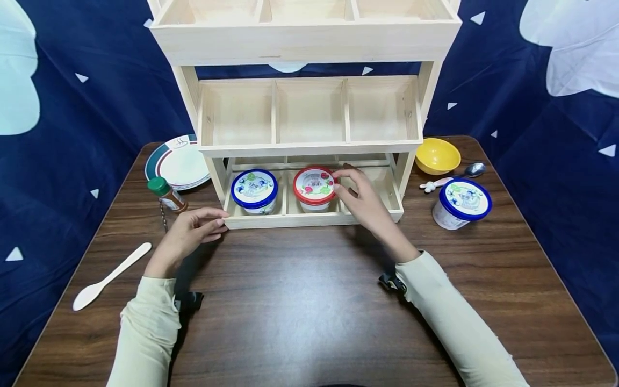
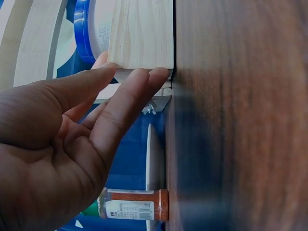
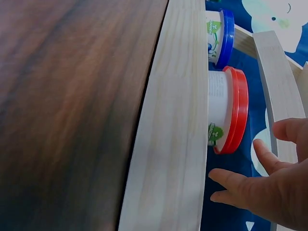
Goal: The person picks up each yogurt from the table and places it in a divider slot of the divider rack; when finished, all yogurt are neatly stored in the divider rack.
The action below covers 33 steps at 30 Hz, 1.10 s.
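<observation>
A tub with a red lid stands in the middle compartment of the lowest wooden tray. To its left in the same tray is a tub with a blue lid. My right hand is just right of the red-lidded tub, fingers spread; the right wrist view shows a gap between the fingers and the red lid. With fairly straight fingers, my left hand touches the tray's front left corner. That contact also shows at the wooden end in the left wrist view.
Upper wooden trays rise above. On the left are plates, a green-capped spice jar and a white spoon. On the right stand a yellow bowl, a metal-tipped spoon and another blue-lidded tub.
</observation>
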Available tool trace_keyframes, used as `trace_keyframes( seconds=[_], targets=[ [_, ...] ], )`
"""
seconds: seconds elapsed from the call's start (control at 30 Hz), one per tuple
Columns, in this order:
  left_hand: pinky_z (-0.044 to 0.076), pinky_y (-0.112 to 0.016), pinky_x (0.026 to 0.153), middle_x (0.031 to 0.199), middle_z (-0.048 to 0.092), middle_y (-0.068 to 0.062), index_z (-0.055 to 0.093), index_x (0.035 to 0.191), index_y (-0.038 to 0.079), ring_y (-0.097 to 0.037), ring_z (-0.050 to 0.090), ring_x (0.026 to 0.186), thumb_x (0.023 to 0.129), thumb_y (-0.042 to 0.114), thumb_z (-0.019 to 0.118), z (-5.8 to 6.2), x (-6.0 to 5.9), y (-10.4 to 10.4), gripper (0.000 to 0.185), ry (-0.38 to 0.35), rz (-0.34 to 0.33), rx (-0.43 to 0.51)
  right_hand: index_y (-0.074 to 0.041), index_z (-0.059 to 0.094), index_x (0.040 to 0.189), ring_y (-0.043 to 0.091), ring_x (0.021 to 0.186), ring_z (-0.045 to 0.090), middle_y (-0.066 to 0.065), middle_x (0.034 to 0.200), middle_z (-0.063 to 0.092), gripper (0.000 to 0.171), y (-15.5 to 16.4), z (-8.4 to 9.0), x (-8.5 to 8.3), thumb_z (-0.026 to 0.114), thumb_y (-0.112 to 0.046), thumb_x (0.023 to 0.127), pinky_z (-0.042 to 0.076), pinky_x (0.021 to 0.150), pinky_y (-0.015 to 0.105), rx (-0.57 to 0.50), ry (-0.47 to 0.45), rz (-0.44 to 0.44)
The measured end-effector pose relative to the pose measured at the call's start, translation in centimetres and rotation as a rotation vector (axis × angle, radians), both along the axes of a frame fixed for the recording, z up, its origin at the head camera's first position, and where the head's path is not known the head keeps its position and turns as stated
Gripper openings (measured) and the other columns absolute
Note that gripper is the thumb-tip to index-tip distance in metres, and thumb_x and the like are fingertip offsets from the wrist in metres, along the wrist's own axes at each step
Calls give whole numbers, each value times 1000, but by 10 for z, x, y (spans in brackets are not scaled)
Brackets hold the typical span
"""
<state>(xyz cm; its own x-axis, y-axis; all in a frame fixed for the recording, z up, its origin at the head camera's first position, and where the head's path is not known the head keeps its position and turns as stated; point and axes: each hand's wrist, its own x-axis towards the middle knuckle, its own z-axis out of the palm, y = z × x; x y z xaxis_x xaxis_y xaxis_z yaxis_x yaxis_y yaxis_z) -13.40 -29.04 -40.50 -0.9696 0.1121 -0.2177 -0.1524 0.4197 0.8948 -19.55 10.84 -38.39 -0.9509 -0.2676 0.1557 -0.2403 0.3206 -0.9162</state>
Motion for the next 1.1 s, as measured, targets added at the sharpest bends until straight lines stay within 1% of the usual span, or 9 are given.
trace_keyframes(
  seconds=[0.2,0.3,0.5,0.6,0.67,0.77,0.87,1.0,1.1],
  targets=[
    [64,-29,93,147,58,-35,60,144,-12,-7,71,109,115,1,51,0,1,1,33,-8,6,-5,4,65,138,37,155,39,23,155,56,32,15,2,5,63,-9,109,23,133,58,36,37,-2],
    [64,-29,93,147,57,-35,60,143,-12,-7,71,109,114,1,51,1,1,1,33,-2,4,-6,6,65,137,38,153,41,26,154,56,31,24,4,7,62,-7,109,25,133,58,44,41,-2],
    [65,-28,93,147,57,-36,60,143,-12,-6,71,109,115,1,51,2,1,1,33,1,3,-18,6,66,136,36,154,42,25,153,58,31,41,9,9,61,-10,111,29,132,54,31,-1,-26],
    [64,-28,93,147,57,-36,60,143,-12,-6,71,109,115,1,51,2,1,1,33,-2,-1,-22,6,66,137,37,155,40,24,155,56,31,49,11,11,60,-11,112,29,132,55,29,-15,-28],
    [64,-28,92,146,58,-36,60,143,-12,-6,71,108,115,1,51,2,1,1,33,0,-4,-23,6,65,137,37,154,42,23,155,57,31,54,14,13,60,-10,112,33,130,56,32,-12,-35],
    [64,-27,92,146,58,-36,60,143,-12,-3,70,107,115,1,51,2,2,1,32,6,-7,-23,5,66,138,36,149,48,21,152,60,31,60,16,15,59,-10,112,42,123,53,32,5,-48],
    [64,-28,92,145,58,-36,61,143,-12,-2,70,106,115,1,51,2,2,0,32,8,-3,-22,4,67,137,33,141,55,20,149,63,31,67,17,15,60,-11,112,51,111,40,30,24,-58],
    [64,-28,93,146,58,-35,60,143,-12,-1,69,106,115,2,51,2,1,1,33,3,1,-14,4,68,136,24,127,61,20,143,66,30,75,17,17,60,-12,112,53,91,20,33,33,-77],
    [64,-27,93,146,58,-35,60,144,-12,0,69,106,115,2,51,2,1,2,33,-3,1,-15,4,69,135,15,106,64,19,132,69,30,82,17,19,60,-13,112,52,79,17,37,33,-94]
  ],
)
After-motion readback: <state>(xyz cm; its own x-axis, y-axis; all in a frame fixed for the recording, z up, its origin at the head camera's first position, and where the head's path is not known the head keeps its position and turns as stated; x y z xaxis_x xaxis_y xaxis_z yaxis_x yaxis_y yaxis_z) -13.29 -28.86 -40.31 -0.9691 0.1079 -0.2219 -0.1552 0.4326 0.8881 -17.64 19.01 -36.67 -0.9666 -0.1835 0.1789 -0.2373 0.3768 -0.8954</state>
